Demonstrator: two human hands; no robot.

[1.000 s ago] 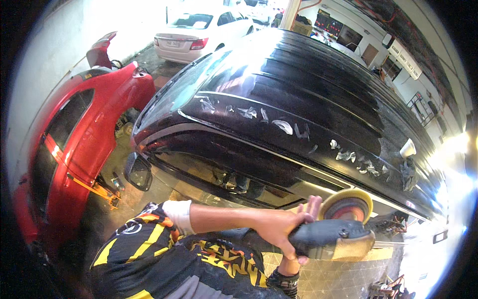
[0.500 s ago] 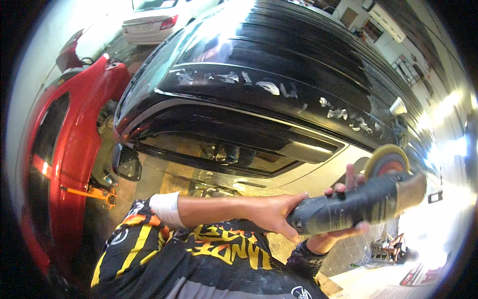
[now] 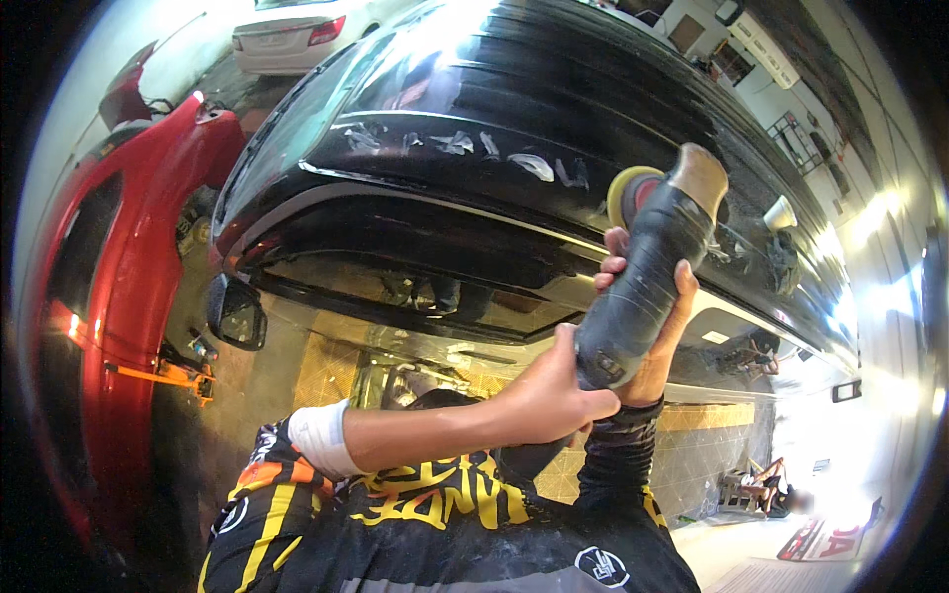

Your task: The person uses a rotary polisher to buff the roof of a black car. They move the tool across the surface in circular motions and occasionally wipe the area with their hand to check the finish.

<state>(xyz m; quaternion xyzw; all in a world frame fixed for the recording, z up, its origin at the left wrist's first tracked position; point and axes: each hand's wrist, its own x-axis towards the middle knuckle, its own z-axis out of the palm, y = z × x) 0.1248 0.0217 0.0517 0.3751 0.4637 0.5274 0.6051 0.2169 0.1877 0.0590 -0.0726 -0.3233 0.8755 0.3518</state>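
Both my hands hold a black polisher (image 3: 647,267), tilted with its copper-brown head end up and away from me. My left hand (image 3: 554,385) is closed round its rear end. My right hand (image 3: 672,331) wraps the body from beneath, fingertips showing on the left side and thumb on the right. The polisher's round yellow-edged pad (image 3: 625,193) is over the side edge of a black car's roof (image 3: 554,89); whether it touches the paint I cannot tell. White compound smears (image 3: 532,166) lie along the roof to the pad's left, with more partly behind the polisher.
A white cup-like thing (image 3: 780,213) sits on the roof at right, beside a dark crumpled cloth (image 3: 783,262). The car's side mirror (image 3: 237,314) juts out at left. Beyond stand a red car body (image 3: 148,257), an orange jack-like tool (image 3: 163,378) and a white car (image 3: 287,44). Someone sits far right (image 3: 766,489).
The polisher has swung up and left, from right of the roof edge to over the smears, turning from nearly level to steeply tilted. Both hands have kept hold of it.
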